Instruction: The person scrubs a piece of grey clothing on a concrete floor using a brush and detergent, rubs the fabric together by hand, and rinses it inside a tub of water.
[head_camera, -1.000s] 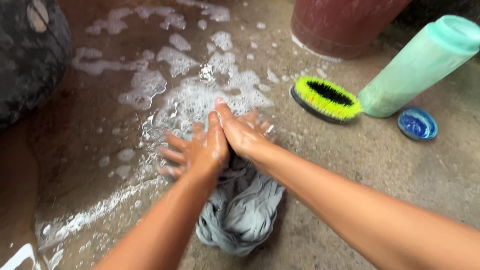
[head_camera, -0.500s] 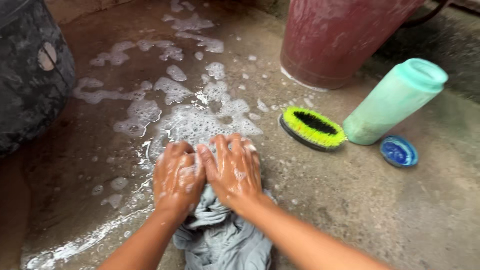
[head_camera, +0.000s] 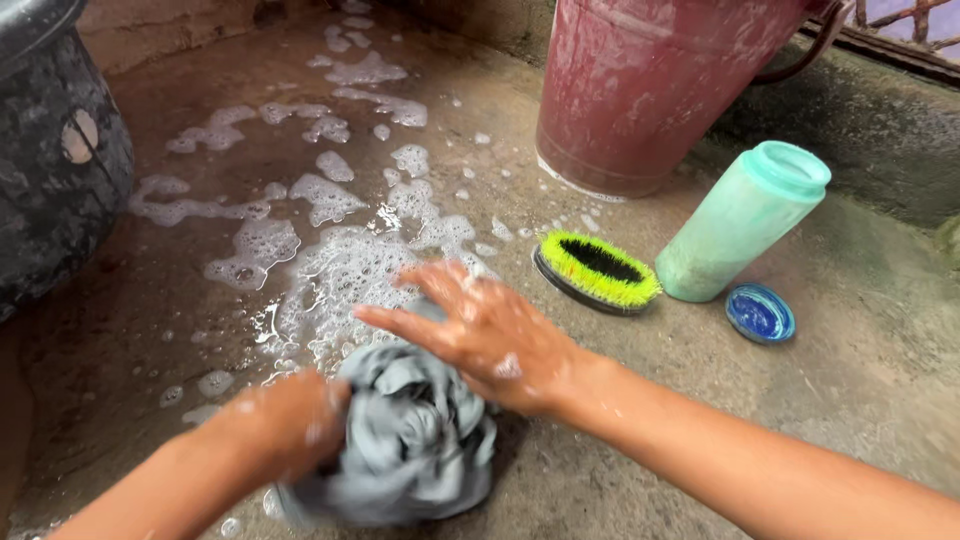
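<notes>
the work in hand looks like the scrubbing stage of a hand wash: a wet grey cloth (head_camera: 415, 445) lies bunched in a soapy heap on the wet concrete floor (head_camera: 850, 380), low in the view and between the 2 arms. the left hand (head_camera: 295, 420) is curled shut on the near-left side of the bundle, pinning it to the floor. the right hand (head_camera: 480, 325) is open, fingers (head_camera: 400, 322) spread and flecked with suds, its palm resting across the top right of the cloth and its fingertips reaching over the far edge toward the foam.

white suds (head_camera: 340, 270) spread across the floor just beyond the cloth and trail off toward the far left. to the right, well apart from the hands, a scrub brush (head_camera: 597, 270) with yellow-green and black bristles lies bristles up; just beside it a pale green bottle (head_camera: 740, 225) stands tilted with no cap on, and a blue cap (head_camera: 760, 313) lies on the floor near its base. a dark red bucket (head_camera: 650, 90) stands behind them, and a black pot (head_camera: 55, 170) sits at the left edge.

judging from this, the cloth is mid-scrub, not yet rinsed or wrung. the next move calls for a firm hold with the left hand while the right presses and rolls the bundle, keeping the fabric gathered so it does not slide on the slick floor.
</notes>
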